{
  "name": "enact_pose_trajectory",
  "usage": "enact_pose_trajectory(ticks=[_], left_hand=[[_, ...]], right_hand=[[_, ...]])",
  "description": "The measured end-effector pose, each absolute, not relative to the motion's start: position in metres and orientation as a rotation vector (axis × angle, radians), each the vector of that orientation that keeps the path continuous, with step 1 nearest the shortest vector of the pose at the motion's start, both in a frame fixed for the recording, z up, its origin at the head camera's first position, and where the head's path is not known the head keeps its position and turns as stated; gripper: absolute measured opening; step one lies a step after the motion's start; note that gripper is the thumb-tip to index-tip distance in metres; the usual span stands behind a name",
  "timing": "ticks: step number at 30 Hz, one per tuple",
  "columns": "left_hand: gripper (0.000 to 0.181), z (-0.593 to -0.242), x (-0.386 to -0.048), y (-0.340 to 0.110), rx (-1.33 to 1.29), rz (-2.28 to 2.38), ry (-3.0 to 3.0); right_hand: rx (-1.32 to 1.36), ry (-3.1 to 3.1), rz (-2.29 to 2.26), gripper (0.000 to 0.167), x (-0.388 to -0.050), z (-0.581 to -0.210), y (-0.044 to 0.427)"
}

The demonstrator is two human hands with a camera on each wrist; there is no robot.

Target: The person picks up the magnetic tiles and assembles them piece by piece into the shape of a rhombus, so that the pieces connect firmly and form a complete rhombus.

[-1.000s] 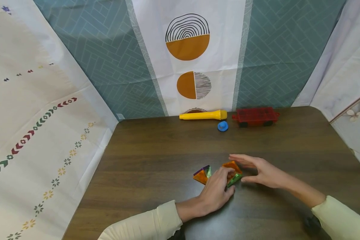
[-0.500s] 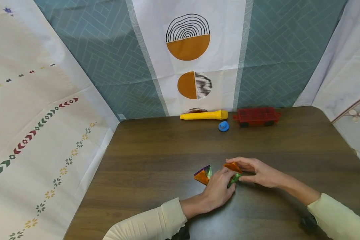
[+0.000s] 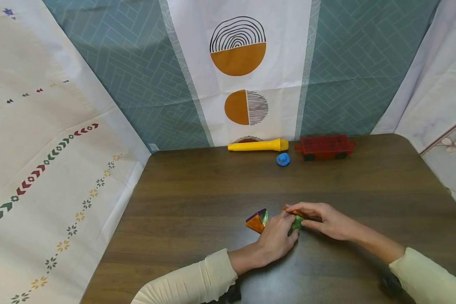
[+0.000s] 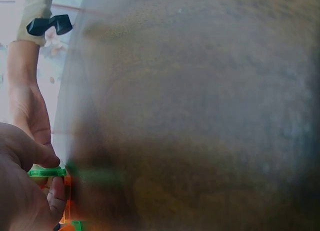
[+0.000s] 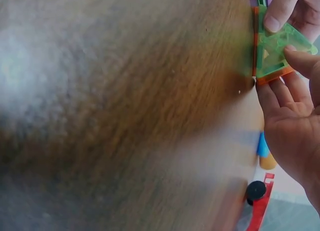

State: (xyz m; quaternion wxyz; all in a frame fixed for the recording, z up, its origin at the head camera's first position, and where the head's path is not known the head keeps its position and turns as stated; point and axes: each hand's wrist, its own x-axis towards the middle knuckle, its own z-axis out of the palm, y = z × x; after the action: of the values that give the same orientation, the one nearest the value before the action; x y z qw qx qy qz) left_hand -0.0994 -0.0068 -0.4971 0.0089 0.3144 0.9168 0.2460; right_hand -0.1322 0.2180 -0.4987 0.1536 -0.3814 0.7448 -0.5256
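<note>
My right hand (image 3: 324, 220) pinches the upright green triangular magnetic tile (image 5: 282, 46) and an orange magnetic tile (image 5: 275, 77) together, thumb on the green side, fingers behind the orange. From the other side my left hand (image 3: 276, 240) holds the same green tile, its thumb (image 5: 272, 24) against the outer face. In the left wrist view another orange tile edge (image 4: 67, 201) lies low beside the left fingers. Left of that hand, an orange triangular tile (image 3: 254, 223), a purple tile (image 3: 255, 214) and a second green tile (image 3: 265, 216) lean together, partly covered.
Along the back of the brown table (image 3: 190, 181) lie a yellow toy microphone-shaped stick (image 3: 257, 145), a small blue round piece (image 3: 283, 159) and a red wheeled toy wagon base (image 3: 325, 147). Patterned cloth (image 3: 247, 50) hangs behind the table.
My right hand has moved left and closed onto the orange and green tiles. The orange tile has tipped in against the green one, which now stands more upright. The left hand has barely moved.
</note>
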Motion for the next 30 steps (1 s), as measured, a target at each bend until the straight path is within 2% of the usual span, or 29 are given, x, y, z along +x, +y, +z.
enact_pose_trajectory(ticks=[23, 27, 30], left_hand=[[0.017, -0.494, -0.096, -0.010, 0.965, 0.761, 2.891], [0.020, -0.498, -0.097, -0.012, 0.996, 0.808, 2.882], [0.023, -0.514, -0.100, -0.014, 1.031, 0.791, 2.886]], right_hand=[[-1.035, 2.275, -1.480, 0.049, -0.128, -0.499, 0.213], [-1.022, 2.317, -1.448, 0.047, -0.126, -0.497, 0.212], [-1.007, 2.344, -1.427, 0.047, -0.125, -0.495, 0.212]])
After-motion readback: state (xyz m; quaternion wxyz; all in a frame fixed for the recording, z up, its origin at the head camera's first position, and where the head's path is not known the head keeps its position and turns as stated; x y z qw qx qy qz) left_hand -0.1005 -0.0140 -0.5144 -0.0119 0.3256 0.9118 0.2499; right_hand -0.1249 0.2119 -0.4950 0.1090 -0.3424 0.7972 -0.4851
